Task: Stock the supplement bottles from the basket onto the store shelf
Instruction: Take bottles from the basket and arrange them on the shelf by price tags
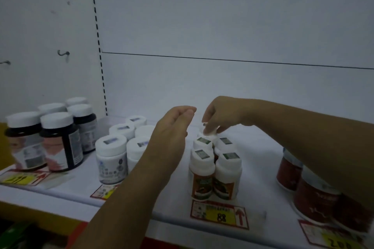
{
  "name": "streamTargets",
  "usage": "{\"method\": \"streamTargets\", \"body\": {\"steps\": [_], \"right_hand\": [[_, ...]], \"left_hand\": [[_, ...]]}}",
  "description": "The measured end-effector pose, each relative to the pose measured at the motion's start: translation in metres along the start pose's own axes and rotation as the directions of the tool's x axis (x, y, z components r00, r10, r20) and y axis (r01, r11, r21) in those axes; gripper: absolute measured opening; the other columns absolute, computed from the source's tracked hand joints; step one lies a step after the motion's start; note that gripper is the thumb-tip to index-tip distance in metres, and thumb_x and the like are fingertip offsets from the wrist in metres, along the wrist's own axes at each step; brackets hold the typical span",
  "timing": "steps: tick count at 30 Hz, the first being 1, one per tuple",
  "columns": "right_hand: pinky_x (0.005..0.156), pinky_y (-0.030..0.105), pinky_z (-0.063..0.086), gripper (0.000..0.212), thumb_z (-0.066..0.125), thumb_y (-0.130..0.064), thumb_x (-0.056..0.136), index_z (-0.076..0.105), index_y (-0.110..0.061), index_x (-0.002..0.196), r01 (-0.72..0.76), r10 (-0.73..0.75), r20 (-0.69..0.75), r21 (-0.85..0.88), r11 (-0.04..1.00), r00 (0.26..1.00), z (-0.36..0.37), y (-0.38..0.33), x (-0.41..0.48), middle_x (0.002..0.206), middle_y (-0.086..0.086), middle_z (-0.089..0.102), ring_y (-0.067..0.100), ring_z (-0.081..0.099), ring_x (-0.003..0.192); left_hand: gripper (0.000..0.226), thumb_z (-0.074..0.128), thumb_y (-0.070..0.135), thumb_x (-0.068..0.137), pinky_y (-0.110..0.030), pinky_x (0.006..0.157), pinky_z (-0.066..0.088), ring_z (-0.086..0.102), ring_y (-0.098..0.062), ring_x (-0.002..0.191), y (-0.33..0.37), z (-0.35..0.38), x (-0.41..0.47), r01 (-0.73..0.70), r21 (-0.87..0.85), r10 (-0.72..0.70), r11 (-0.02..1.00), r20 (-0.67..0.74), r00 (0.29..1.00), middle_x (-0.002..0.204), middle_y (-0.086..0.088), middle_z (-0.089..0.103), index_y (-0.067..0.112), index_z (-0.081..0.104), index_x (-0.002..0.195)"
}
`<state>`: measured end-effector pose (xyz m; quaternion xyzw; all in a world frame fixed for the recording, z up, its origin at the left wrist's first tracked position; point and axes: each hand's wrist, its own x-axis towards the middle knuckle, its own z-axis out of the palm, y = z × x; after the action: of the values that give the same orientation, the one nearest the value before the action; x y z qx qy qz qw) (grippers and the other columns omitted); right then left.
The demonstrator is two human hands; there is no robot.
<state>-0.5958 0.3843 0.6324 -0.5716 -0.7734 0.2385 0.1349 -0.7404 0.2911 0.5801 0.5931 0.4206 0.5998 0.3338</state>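
**Fingers on the cap: setting a bottle at the back of its row**

Fingers (pixel 210 127) of your right hand (pixel 220 114) pinch the white cap of an orange-labelled bottle (pixel 208 134) at the rear of its group, so that hand holds the bottle from above. Your left hand (pixel 172 133) hovers just beside the group, fingers loosely curled and holding nothing. Four matching bottles (pixel 215 170) stand upright in front, two by two, above the price tag marked 88 (pixel 219 215). The shelf (pixel 141 198) also carries white bottles (pixel 111 157) to the left, dark bottles (pixel 58 141) farther left, and red jars (pixel 315 196) at right. The basket is out of view.

The step in hand appears to be the placing itself. Next you likely need to seat the bottle flat behind its fellows and let go straight upward. Mind your right forearm, which passes close over the red jars.
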Motion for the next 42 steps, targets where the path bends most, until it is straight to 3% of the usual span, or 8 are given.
{"method": "streamTargets", "body": {"steps": [6,10,13,18,25,30,33,42], "right_hand": [[0.079,0.025,0.054,0.032,0.068,-0.025,0.083,0.064,-0.008,0.110,-0.010,0.012,0.037,-0.057,0.998,0.999,0.007,0.010,-0.002,0.116,0.006,0.064,0.018,0.062,0.098],[0.109,0.038,0.030,0.063,0.046,-0.051,0.090,0.034,-0.017,0.142,0.016,-0.154,-0.215,-0.531,0.847,0.964,-0.009,0.024,-0.017,0.149,0.006,0.037,0.025,0.035,0.135],[0.116,0.043,0.015,0.069,0.038,-0.055,0.092,0.020,-0.018,0.147,-0.032,-0.244,-0.281,-0.715,0.699,0.928,-0.036,0.037,-0.045,0.157,0.009,0.017,0.026,0.012,0.145],[0.117,0.044,0.009,0.073,0.035,-0.058,0.091,0.015,-0.018,0.148,-0.080,-0.163,-0.303,-0.654,0.752,0.939,-0.062,0.058,-0.119,0.159,0.009,0.009,0.024,0.001,0.146],[0.115,0.041,0.021,0.064,0.040,-0.051,0.092,0.025,-0.018,0.145,0.018,-0.282,-0.310,-0.643,0.765,0.908,-0.053,0.114,-0.260,0.155,0.007,0.024,0.023,0.017,0.143],[0.066,0.032,0.044,0.028,0.048,-0.040,0.090,0.063,-0.020,0.103,0.257,-0.544,-0.331,-0.619,0.742,0.771,-0.011,0.164,-0.357,0.088,-0.001,0.067,0.019,0.059,0.080],[0.057,0.030,0.038,0.026,0.046,-0.038,0.090,0.063,-0.018,0.089,0.291,-0.516,-0.170,-0.662,0.690,0.840,0.024,0.207,-0.394,0.073,0.003,0.064,0.021,0.052,0.063],[0.073,0.024,0.035,0.029,0.046,-0.039,0.092,0.058,-0.023,0.113,0.013,-0.083,-0.156,-0.406,0.914,0.984,0.093,0.340,-0.401,0.103,0.001,0.067,0.019,0.058,0.093]], "left_hand": [[0.020,0.041,0.026,0.098,-0.023,0.087,0.047,0.054,0.002,0.101,0.003,0.004,0.007,-0.031,0.016,0.030,0.999,0.059,0.998,0.103,0.020,0.059,0.035,0.058,0.094],[0.015,0.042,0.035,0.096,-0.014,0.078,0.040,0.054,0.008,0.093,0.023,0.016,0.025,-0.162,0.228,0.127,0.960,0.160,0.979,0.099,0.024,0.058,0.038,0.056,0.095],[0.040,0.038,0.047,0.094,-0.021,0.083,0.039,0.053,-0.009,0.106,0.051,0.033,0.056,-0.323,0.614,0.132,0.720,0.337,0.932,0.124,0.007,0.056,0.026,0.048,0.128],[0.069,0.028,0.060,0.092,-0.044,0.118,0.012,0.007,-0.021,0.147,0.076,0.061,0.056,-0.385,0.860,-0.106,0.336,0.441,0.891,0.159,-0.002,0.018,0.021,0.020,0.148],[0.061,0.030,0.057,0.093,-0.041,0.116,0.020,0.020,-0.018,0.145,0.094,0.138,-0.050,-0.455,0.802,-0.018,0.388,0.500,0.866,0.156,0.003,0.028,0.028,0.026,0.146],[0.034,0.041,0.047,0.088,-0.028,0.068,0.046,0.065,-0.015,0.082,0.085,0.188,-0.155,-0.604,0.626,0.259,0.493,0.558,0.789,0.086,0.009,0.070,0.030,0.065,0.106],[0.039,0.041,0.050,0.086,-0.028,0.068,0.047,0.066,-0.015,0.083,0.049,0.211,-0.205,-0.676,0.623,0.122,0.393,0.693,0.710,0.091,0.008,0.072,0.030,0.062,0.112],[0.036,0.056,0.031,0.087,-0.021,0.074,0.045,0.062,-0.018,0.095,-0.079,0.249,-0.253,-0.305,0.765,-0.318,0.567,0.545,0.776,0.111,-0.003,0.067,0.023,0.058,0.122]]}}
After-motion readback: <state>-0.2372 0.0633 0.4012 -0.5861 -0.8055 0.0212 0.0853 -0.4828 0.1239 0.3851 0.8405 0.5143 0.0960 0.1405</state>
